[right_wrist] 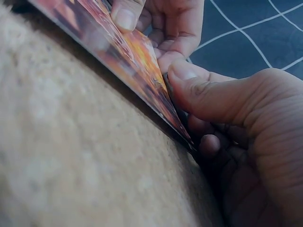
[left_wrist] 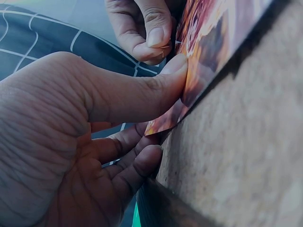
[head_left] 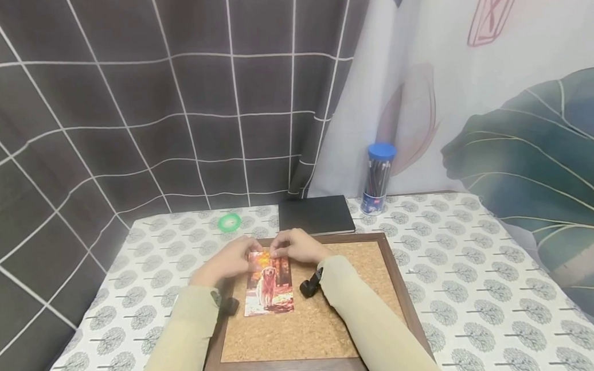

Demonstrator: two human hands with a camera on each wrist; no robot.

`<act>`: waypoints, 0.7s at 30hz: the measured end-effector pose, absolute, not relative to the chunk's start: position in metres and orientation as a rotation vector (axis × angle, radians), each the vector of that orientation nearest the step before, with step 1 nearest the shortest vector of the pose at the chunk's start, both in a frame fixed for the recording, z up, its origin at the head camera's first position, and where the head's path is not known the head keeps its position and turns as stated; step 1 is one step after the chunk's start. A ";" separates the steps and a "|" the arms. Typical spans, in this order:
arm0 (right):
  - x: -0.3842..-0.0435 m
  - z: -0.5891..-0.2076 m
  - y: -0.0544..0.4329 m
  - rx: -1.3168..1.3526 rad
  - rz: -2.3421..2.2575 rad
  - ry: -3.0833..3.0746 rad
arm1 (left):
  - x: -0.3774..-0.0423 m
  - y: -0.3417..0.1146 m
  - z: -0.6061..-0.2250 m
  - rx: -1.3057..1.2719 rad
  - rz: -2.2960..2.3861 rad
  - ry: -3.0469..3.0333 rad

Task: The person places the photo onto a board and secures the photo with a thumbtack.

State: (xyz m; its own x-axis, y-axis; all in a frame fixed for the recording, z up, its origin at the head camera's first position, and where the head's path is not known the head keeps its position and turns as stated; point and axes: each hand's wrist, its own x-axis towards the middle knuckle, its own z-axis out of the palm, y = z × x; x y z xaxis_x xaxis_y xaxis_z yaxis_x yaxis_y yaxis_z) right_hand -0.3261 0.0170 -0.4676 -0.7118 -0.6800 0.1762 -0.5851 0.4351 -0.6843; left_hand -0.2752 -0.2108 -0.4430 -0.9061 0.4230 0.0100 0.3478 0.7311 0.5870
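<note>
A photo print [head_left: 268,291] of a golden dog among autumn leaves lies over the left part of a wood-framed corkboard [head_left: 307,334]. My left hand [head_left: 235,259] pinches the photo's upper left corner, thumb on the printed face and fingers behind the edge, as the left wrist view shows. At the top edge, my right hand [head_left: 296,246] has thumb and forefinger together on a tiny, thin golden piece [left_wrist: 165,47], perhaps a pin. In the right wrist view the right thumb [right_wrist: 199,92] is right beside the photo's edge, and the photo [right_wrist: 128,52] stands slightly off the cork.
Behind the board lies a black notebook [head_left: 314,216]. A green tape roll [head_left: 229,222] is at the back left. At the back right stands a clear tub with a blue lid [head_left: 377,177], holding dark sticks. The tablecloth [head_left: 470,288] has a tree print; curtains hang behind.
</note>
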 end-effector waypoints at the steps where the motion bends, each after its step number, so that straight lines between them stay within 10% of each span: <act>1: -0.326 -0.467 0.017 -1.127 -1.139 2.550 | -0.275 -0.211 -0.443 0.629 0.908 2.809; 21: -0.322 -0.466 0.015 -1.076 -1.150 2.543 | -0.275 -0.210 -0.445 0.618 0.912 2.819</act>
